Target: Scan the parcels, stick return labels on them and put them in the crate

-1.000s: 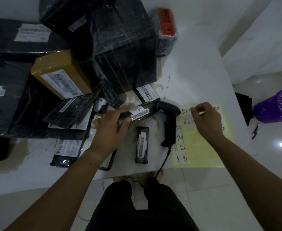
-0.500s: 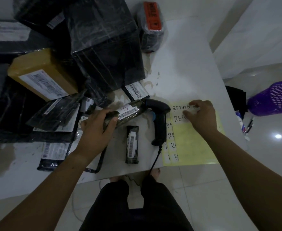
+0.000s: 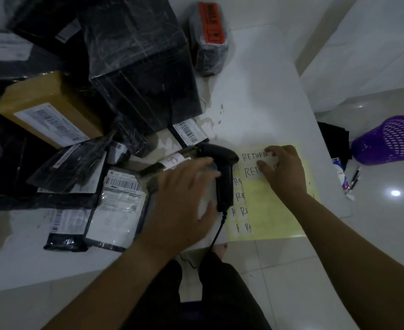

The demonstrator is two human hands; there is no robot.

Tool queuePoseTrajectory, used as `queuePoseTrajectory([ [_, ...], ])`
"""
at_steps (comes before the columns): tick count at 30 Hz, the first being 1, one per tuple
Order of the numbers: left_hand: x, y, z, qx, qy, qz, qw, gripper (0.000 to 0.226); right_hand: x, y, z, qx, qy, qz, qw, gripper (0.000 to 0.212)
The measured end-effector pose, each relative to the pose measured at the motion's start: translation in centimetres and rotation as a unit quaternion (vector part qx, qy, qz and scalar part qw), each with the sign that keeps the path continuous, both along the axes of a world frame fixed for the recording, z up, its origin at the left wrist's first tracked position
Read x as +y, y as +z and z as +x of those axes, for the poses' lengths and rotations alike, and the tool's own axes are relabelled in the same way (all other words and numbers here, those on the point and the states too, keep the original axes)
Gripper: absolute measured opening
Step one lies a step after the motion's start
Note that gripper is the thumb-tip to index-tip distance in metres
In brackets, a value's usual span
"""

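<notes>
A small dark parcel (image 3: 172,161) with a white barcode label lies on the white table (image 3: 255,91), just left of the black handheld scanner (image 3: 223,177). My left hand (image 3: 184,201) hovers over the table beside the scanner with fingers spread, holding nothing; it is blurred. A yellow sheet (image 3: 279,210) of handwritten RETURN labels lies right of the scanner. My right hand (image 3: 285,170) is on the sheet's top, its thumb and fingertips pinching the edge of a RETURN label (image 3: 253,156).
A pile of black-wrapped parcels (image 3: 143,67) and a brown box (image 3: 46,110) fill the table's left and back. Flat bagged parcels (image 3: 120,206) lie near the front edge. A purple mesh basket (image 3: 391,141) stands on the floor at the right, beside pens (image 3: 354,178).
My left hand has let go of the small dark parcel and moved right toward the scanner, fingers spread. My right hand has stayed on the label sheet.
</notes>
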State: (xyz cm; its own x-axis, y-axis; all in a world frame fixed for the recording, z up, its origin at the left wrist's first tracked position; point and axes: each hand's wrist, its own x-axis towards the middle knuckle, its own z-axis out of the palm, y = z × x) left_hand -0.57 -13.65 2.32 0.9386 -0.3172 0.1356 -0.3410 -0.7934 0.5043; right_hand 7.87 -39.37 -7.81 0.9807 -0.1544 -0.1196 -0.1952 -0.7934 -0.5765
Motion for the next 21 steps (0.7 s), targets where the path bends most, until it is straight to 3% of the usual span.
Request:
queuePoseTrajectory([
  [3,-4.7,-0.6,1.0,0.039,-0.061,0.003,0.997,0.042,-0.2,-0.1,0.0,-0.004,0.013,-0.009,1.000,0.035],
  [8,-10.3,-2.3,2.2,0.171,-0.122,0.114,0.971,0.043,-0.3,0.1,0.5,-0.005,0.025,-0.024,0.999,0.028],
  [12,-12.2,-3.6,2.9,0.261,-0.116,0.254,0.924,0.067,-0.5,0.2,1.1,0.012,0.028,-0.025,0.999,0.024],
  [17,-13.0,-4.4,3.2,0.240,-0.110,0.359,0.895,0.073,-0.5,0.3,2.4,0.072,0.042,-0.033,0.996,0.025],
  [21,-13.7,-3.8,5.4,0.178,-0.085,0.414,0.889,0.066,-2.0,0.5,1.7,0.011,0.090,-0.020,0.996,0.046],
])
